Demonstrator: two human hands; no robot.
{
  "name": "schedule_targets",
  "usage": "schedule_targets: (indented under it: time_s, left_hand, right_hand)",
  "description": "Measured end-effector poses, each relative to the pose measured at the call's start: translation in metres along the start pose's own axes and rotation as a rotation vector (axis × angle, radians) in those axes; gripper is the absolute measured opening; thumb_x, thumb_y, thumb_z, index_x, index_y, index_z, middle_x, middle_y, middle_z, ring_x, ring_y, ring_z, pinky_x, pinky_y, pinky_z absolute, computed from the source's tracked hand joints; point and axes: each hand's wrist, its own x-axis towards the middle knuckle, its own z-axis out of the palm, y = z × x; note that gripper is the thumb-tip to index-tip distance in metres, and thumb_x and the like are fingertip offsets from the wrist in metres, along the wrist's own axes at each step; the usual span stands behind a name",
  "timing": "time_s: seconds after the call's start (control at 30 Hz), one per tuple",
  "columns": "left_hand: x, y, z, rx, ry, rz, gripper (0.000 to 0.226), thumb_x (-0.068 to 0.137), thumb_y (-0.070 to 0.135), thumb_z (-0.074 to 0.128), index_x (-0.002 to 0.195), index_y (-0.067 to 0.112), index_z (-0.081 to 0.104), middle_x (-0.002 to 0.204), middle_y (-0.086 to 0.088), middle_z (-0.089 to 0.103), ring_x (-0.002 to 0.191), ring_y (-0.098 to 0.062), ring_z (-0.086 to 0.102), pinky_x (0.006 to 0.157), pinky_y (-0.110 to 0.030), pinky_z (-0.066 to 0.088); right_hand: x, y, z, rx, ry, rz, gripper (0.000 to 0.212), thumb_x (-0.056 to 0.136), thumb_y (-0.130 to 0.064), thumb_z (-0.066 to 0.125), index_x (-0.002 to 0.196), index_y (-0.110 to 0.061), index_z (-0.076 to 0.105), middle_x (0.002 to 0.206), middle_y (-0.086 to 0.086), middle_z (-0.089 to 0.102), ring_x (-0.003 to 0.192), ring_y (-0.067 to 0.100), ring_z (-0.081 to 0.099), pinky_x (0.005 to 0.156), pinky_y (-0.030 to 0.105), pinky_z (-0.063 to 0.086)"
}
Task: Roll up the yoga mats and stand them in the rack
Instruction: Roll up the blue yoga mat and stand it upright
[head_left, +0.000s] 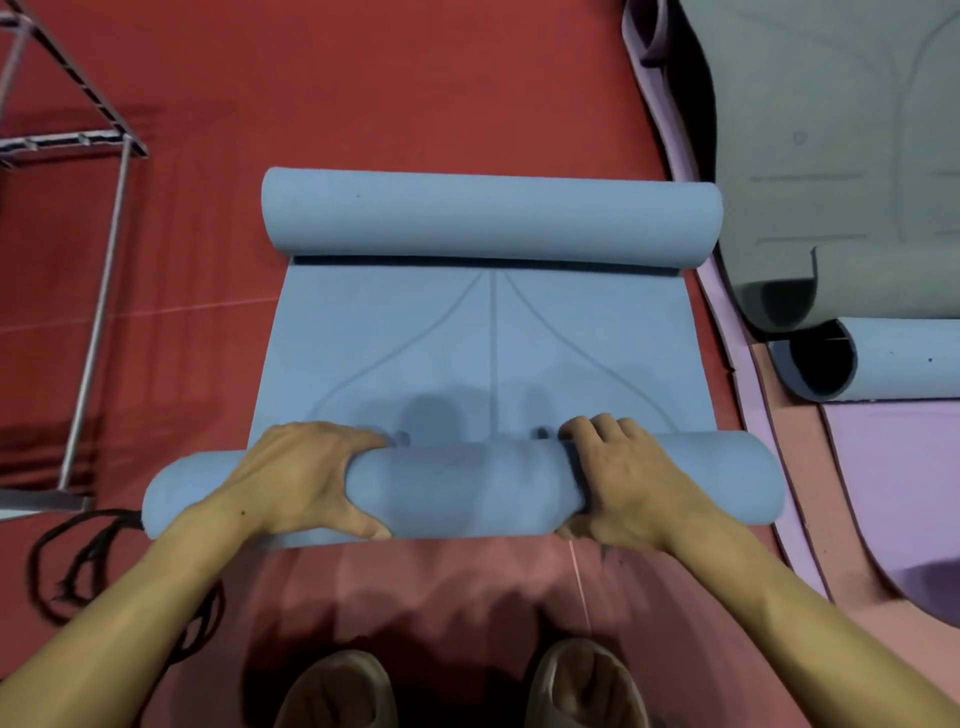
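A blue yoga mat (488, 343) lies on the red floor in front of me, rolled at both ends with a flat stretch between. The near roll (457, 488) is under both hands. My left hand (306, 478) grips it left of centre, fingers curled over the top and thumb underneath. My right hand (623, 483) grips it right of centre the same way. The far roll (488, 215) lies loose across the mat's other end. A metal rack (98, 291) stands at the left edge of view.
To the right lie a grey mat (841, 156), a pale purple mat (898, 478) and a second blue mat (883, 364) with a curled end. A black cord (62, 566) loops on the floor at lower left. My two shoes (462, 691) are just behind the near roll.
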Motion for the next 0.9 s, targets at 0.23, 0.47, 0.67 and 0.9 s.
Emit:
schedule_targets:
  time_s: [0.23, 0.47, 0.67, 0.9]
  left_hand:
    - [0.012, -0.008, -0.009, -0.030, -0.074, -0.031, 0.105, 0.048, 0.101, 0.065, 0.143, 0.061, 0.040, 0.128, 0.033, 0.051, 0.114, 0.004, 0.055, 0.086, -0.033, 0.047]
    - [-0.011, 0.038, 0.010, 0.017, 0.181, 0.070, 0.102, 0.059, 0.090, 0.071, 0.147, 0.046, 0.043, 0.138, 0.016, 0.045, 0.114, -0.014, 0.059, 0.090, -0.036, 0.053]
    - [0.004, 0.034, 0.021, -0.041, 0.284, -0.015, 0.090, 0.062, 0.078, 0.082, 0.141, 0.046, 0.053, 0.127, 0.018, 0.051, 0.099, -0.018, 0.063, 0.081, -0.039, 0.055]
    - [0.026, 0.022, 0.001, -0.156, 0.219, -0.096, 0.084, 0.071, 0.077, 0.077, 0.146, 0.049, 0.052, 0.143, 0.025, 0.056, 0.134, -0.009, 0.052, 0.116, -0.046, 0.037]
  right_hand:
    - [0.027, 0.008, -0.027, 0.005, -0.210, -0.049, 0.099, 0.067, -0.071, 0.081, 0.143, -0.028, 0.035, 0.125, -0.002, 0.047, 0.115, 0.025, 0.049, 0.105, 0.043, 0.043]
    - [0.050, 0.017, -0.048, 0.137, -0.349, -0.024, 0.089, 0.064, -0.067, 0.089, 0.134, -0.037, 0.041, 0.119, -0.008, 0.049, 0.113, 0.022, 0.055, 0.101, 0.046, 0.051]
    - [0.044, 0.019, -0.046, 0.197, -0.215, 0.010, 0.100, 0.063, -0.064, 0.091, 0.143, -0.039, 0.037, 0.130, -0.009, 0.043, 0.122, 0.019, 0.045, 0.104, 0.043, 0.049]
    - [0.026, 0.015, -0.045, 0.100, 0.051, 0.008, 0.078, 0.083, -0.072, 0.068, 0.150, -0.040, 0.045, 0.139, -0.004, 0.043, 0.126, 0.025, 0.040, 0.104, 0.042, 0.046]
